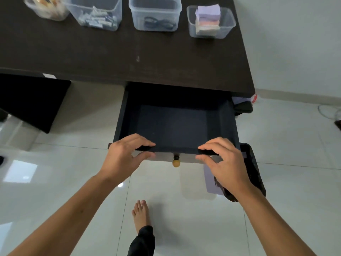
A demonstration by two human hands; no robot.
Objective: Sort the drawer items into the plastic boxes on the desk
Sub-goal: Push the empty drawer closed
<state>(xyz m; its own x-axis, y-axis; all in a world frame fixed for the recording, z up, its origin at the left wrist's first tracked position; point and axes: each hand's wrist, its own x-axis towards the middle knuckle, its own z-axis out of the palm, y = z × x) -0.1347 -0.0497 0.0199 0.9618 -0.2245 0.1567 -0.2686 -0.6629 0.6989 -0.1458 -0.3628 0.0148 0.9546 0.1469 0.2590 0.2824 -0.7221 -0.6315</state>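
The drawer stands pulled out from under the dark desk, its dark interior showing only the bare bottom panel. A round wooden knob sits at the middle of its front panel. The left hand grips the near front edge left of the knob — fingers curled over the top of the edge, thumb under it against the panel face. The right hand holds the same edge right of the knob in like manner, fingers curled over the top, thumb below.

On the far part of the desk stand four clear plastic boxes in a row. The far-left box, cut off by the frame, holds pale, yellowish items that cannot be told apart. The second box holds small white and dark pieces. The third box holds a coiled black cable. The right box holds a stack of paper pads, purple on top, peach and cream below.

Beneath the right forearm, on the white tiled floor, stands a dark bin beside the drawer. A bare foot rests on the tiles near the bottom centre.
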